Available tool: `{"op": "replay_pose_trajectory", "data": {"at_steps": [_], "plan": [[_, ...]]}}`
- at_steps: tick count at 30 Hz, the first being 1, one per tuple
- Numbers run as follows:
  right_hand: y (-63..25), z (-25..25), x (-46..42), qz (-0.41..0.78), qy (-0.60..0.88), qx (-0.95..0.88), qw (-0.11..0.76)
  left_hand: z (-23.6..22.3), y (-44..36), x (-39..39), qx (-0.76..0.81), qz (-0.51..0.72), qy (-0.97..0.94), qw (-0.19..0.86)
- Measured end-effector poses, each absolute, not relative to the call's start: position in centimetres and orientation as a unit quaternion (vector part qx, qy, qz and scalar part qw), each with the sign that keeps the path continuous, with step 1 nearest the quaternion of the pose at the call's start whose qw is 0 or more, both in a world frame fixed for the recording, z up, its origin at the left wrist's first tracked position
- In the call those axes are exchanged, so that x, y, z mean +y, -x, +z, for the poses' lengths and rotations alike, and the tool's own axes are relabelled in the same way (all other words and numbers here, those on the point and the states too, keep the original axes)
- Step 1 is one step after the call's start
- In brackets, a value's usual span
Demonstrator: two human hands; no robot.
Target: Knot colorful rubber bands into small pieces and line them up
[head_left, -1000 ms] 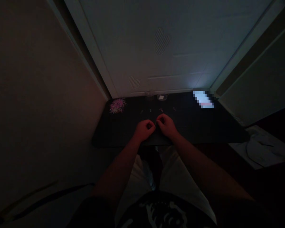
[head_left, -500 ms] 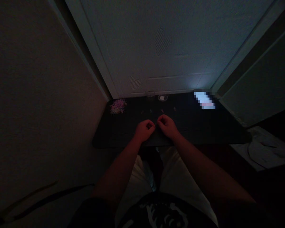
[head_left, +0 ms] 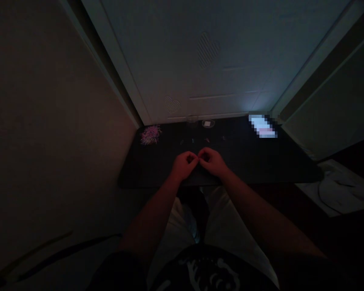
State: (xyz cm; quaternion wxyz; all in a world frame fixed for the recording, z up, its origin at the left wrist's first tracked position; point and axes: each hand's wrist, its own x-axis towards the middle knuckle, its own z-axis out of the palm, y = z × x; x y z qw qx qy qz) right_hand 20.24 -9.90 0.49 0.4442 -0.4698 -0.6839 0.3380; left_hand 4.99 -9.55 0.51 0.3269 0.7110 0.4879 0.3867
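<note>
Over the dark table [head_left: 245, 161], my left hand [head_left: 184, 165] and my right hand [head_left: 211, 161] meet fingertip to fingertip. Each has thumb and forefinger pinched together. Whatever lies between the fingertips is too small and dim to make out. Just beyond the hands is a loose row of several tiny thin pieces, among them a reddish one [head_left: 206, 140] and a pale one [head_left: 193, 140]. At the table's far left lies a heap of thin pink and purple strands [head_left: 151, 135].
A clear round container [head_left: 192, 119] and a round lid-like piece with a white label [head_left: 208, 123] sit at the back edge. A bright, blurred-out phone-like screen [head_left: 262, 126] lies at the back right. A pale door with heart patterns [head_left: 208, 50] rises behind the table.
My right hand has moved slightly left, so the two hands' fingertips now touch where a small gap was. The things on the table have stayed put.
</note>
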Motion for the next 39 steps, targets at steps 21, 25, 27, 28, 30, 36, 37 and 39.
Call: {"op": "replay_pose_trajectory", "data": {"at_steps": [21, 25, 27, 28, 30, 36, 37, 39], "plan": [[-20.4, 0.5, -9.9, 0.342, 0.474, -0.682, 0.44, 0.8, -5.1, -9.7, 0.493, 0.403, -0.693, 0.337], [-20.4, 0.5, -9.9, 0.34, 0.48, -0.681, 0.436, 1.1, -5.2, -9.8, 0.499, 0.407, -0.686, 0.339], [-20.4, 0.6, -9.9, 0.338, 0.485, -0.679, 0.435, 1.1, -5.1, -9.8, 0.496, 0.408, -0.684, 0.346], [-20.4, 0.6, -9.9, 0.337, 0.487, -0.678, 0.436, 1.1, -5.1, -9.7, 0.495, 0.412, -0.682, 0.347], [-20.4, 0.6, -9.9, 0.336, 0.489, -0.675, 0.438, 0.9, -4.9, -9.5, 0.497, 0.425, -0.672, 0.349], [-20.4, 0.6, -9.9, 0.332, 0.494, -0.674, 0.437, 0.3, -4.5, -8.9, 0.504, 0.467, -0.624, 0.373], [-20.4, 0.6, -9.9, 0.329, 0.496, -0.675, 0.436, 0.2, -4.5, -8.9, 0.502, 0.471, -0.621, 0.376], [-20.5, 0.6, -9.9, 0.327, 0.502, -0.674, 0.433, 0.1, -4.7, -8.9, 0.498, 0.476, -0.618, 0.379]]}}
